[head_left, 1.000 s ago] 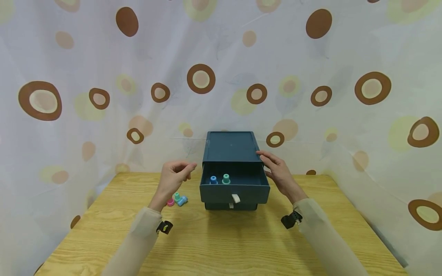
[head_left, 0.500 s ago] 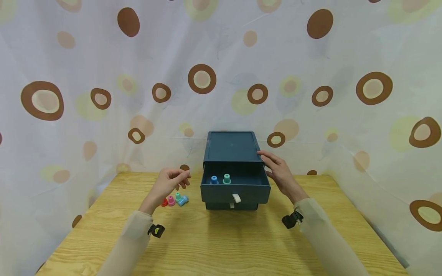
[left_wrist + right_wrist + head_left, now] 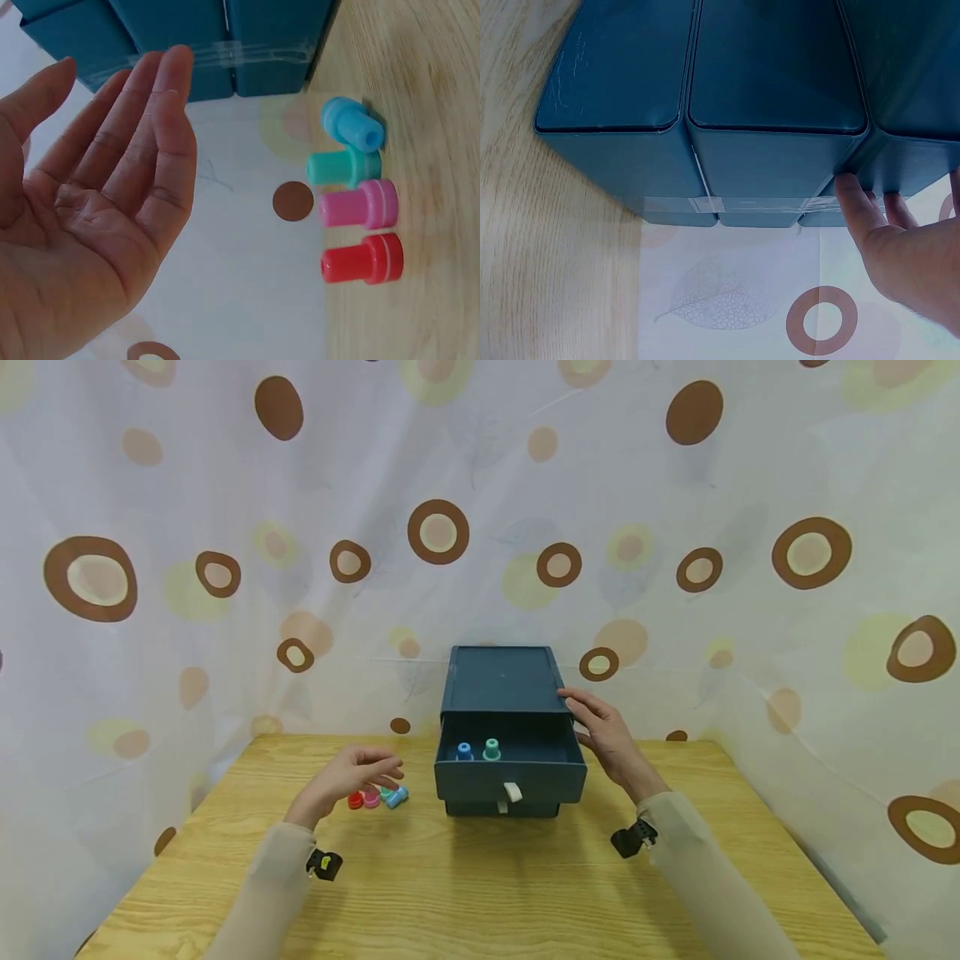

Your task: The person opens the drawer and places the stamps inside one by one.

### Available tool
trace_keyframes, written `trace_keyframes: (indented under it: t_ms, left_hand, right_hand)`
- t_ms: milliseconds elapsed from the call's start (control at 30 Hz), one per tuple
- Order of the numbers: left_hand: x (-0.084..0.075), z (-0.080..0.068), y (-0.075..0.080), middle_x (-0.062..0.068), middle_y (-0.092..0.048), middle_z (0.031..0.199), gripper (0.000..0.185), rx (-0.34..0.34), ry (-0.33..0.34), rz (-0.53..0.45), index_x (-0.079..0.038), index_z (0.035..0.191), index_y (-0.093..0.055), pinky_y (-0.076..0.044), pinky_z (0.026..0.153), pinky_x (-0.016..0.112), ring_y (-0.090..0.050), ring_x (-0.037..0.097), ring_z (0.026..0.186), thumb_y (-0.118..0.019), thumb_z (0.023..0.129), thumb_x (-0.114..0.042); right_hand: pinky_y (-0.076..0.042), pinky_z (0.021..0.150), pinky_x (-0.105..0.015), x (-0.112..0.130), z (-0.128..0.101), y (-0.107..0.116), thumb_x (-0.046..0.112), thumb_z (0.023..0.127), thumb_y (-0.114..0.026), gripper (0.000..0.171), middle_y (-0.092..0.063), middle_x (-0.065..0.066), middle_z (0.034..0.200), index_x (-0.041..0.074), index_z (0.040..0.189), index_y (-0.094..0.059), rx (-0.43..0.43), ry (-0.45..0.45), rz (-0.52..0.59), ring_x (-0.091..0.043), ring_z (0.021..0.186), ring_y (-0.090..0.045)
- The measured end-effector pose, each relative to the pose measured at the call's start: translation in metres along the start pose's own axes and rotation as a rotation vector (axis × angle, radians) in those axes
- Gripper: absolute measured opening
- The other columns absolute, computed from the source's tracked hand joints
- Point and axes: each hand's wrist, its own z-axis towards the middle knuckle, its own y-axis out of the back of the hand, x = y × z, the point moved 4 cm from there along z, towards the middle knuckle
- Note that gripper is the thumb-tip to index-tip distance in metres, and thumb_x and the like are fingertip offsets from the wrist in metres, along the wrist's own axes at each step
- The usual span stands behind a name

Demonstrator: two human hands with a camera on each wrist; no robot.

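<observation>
A dark teal drawer box stands at the back middle of the wooden table. Its top drawer is pulled out and holds a blue peg and a green peg. My right hand rests with straight fingers against the box's right side. My left hand hovers open and empty just left of a row of small pegs: red, pink, green and light blue. The left wrist view shows them lying on the wood: red peg, pink peg.
A dotted curtain hangs close behind and around the table. A lower drawer with a white tab is closed. Bare wood lies in front of the box and to the right.
My left hand has dropped from beside the open drawer down and left toward the pegs on the table. The right hand and the box have not moved.
</observation>
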Motion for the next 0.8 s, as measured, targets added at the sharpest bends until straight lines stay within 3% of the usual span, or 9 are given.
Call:
trace_keyframes:
  t_ms: [267,433,667,800]
  left_hand:
    - [0.019,-0.004,0.009,0.025,-0.066,0.120,0.044,-0.031,0.050,-0.022,0.003,0.130,-0.059,-0.051,0.095,0.051,-0.069,0.031,0.106,-0.055,0.101,-0.030]
    - [0.028,-0.007,0.016,0.021,-0.068,0.117,0.045,-0.111,0.140,0.000,0.002,0.131,-0.059,-0.054,0.090,0.048,-0.068,0.033,0.107,-0.056,0.101,-0.030]
    - [0.040,-0.009,0.022,0.018,-0.070,0.114,0.043,-0.178,0.187,0.019,0.002,0.128,-0.061,-0.055,0.084,0.046,-0.067,0.032,0.104,-0.058,0.099,-0.031]
    - [0.049,-0.008,0.026,0.015,-0.071,0.113,0.041,-0.220,0.209,0.020,0.002,0.128,-0.062,-0.054,0.077,0.038,-0.066,0.030,0.101,-0.059,0.099,-0.028]
  right_hand:
    - [-0.022,0.117,-0.060,-0.003,0.000,0.000,0.044,0.100,-0.052,0.058,-0.028,-0.010,0.160,0.008,0.146,-0.044,0.006,-0.003,0.008,-0.033,0.150,-0.021]
    - [-0.023,0.117,-0.059,-0.003,0.003,0.000,0.044,0.100,-0.052,0.059,-0.028,-0.011,0.160,0.009,0.146,-0.044,0.011,0.001,0.005,-0.033,0.150,-0.021]
    - [-0.022,0.117,-0.060,-0.002,0.002,0.000,0.043,0.101,-0.051,0.058,-0.028,-0.012,0.160,0.009,0.146,-0.044,0.014,0.003,0.009,-0.033,0.149,-0.022]
    - [-0.023,0.117,-0.059,-0.002,0.001,0.000,0.044,0.100,-0.052,0.058,-0.029,-0.011,0.160,0.009,0.146,-0.044,0.012,0.000,0.007,-0.033,0.149,-0.022]
